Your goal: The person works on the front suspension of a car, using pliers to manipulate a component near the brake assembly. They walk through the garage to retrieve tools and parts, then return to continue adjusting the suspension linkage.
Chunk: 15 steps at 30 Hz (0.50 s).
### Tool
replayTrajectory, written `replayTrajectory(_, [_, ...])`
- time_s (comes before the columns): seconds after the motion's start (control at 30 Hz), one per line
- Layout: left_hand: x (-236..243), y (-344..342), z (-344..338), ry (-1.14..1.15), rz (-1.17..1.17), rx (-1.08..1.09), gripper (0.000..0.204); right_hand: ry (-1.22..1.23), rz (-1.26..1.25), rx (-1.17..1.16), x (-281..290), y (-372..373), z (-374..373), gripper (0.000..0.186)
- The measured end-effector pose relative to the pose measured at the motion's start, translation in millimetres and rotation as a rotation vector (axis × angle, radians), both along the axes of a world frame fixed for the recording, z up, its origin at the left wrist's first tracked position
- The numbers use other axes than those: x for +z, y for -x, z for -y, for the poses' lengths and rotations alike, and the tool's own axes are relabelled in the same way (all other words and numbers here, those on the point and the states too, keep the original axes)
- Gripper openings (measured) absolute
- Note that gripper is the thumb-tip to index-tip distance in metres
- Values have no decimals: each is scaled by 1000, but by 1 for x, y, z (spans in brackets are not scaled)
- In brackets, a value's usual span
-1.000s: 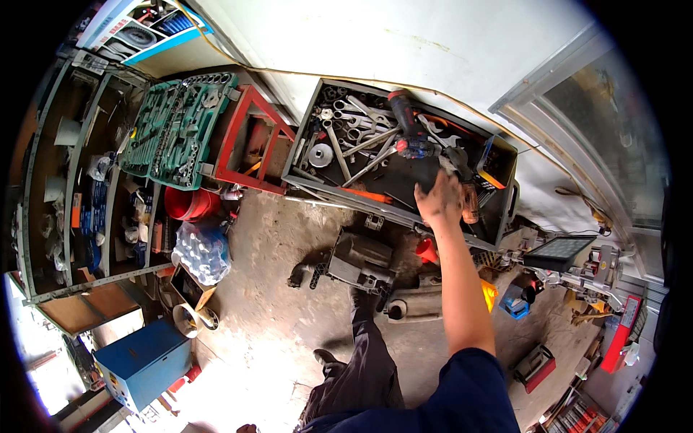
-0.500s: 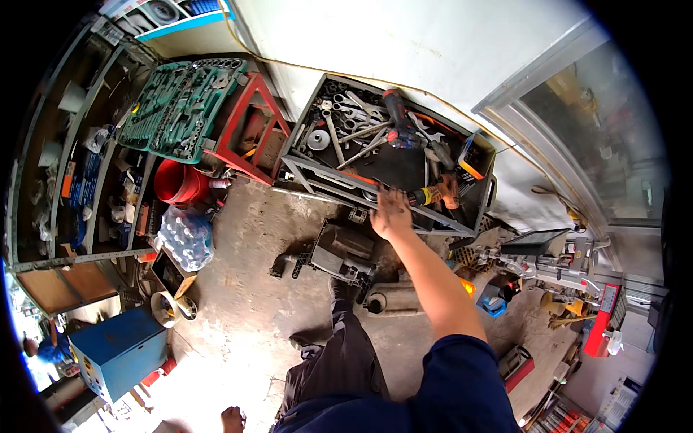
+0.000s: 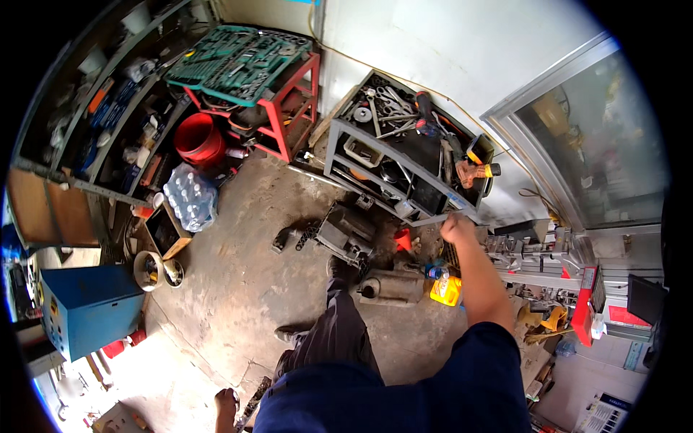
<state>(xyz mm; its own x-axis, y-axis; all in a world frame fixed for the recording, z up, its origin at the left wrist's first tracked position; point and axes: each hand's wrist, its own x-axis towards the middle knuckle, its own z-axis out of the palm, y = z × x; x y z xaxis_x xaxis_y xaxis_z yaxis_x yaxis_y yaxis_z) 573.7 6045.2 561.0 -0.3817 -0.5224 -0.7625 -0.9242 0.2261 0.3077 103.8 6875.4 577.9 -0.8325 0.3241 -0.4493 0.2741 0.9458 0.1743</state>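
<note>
My right hand is closed at the front right corner of the grey tool cart. Anything inside its fist is hidden. On the cart top, an orange cordless drill lies closest to that hand. Farther left are several wrenches and a red-and-black power tool. Low at my left side, my left hand has curled fingers. I cannot make out what they hold, if anything. A dark, mottled long thing shows beside it.
Around my feet lie a dark housing, a metal canister-like part, a red funnel and a yellow bottle. Back left, a green socket set rests on a red stand. A blue cabinet stands left.
My right hand has gone from spread fingers over the cart's front edge to a closed fist at its right corner. The view has shifted, showing the cart's lower shelf and the red funnel.
</note>
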Motion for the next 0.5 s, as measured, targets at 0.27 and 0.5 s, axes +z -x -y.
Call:
replayTrajectory(0.27, [6, -109, 89, -51, -206, 241, 37, 392, 429, 186, -113, -282, 226, 47])
replayTrajectory(0.5, [-44, -267, 158, -46, -89, 520, 33, 553, 871, -217, -82, -343, 383, 55])
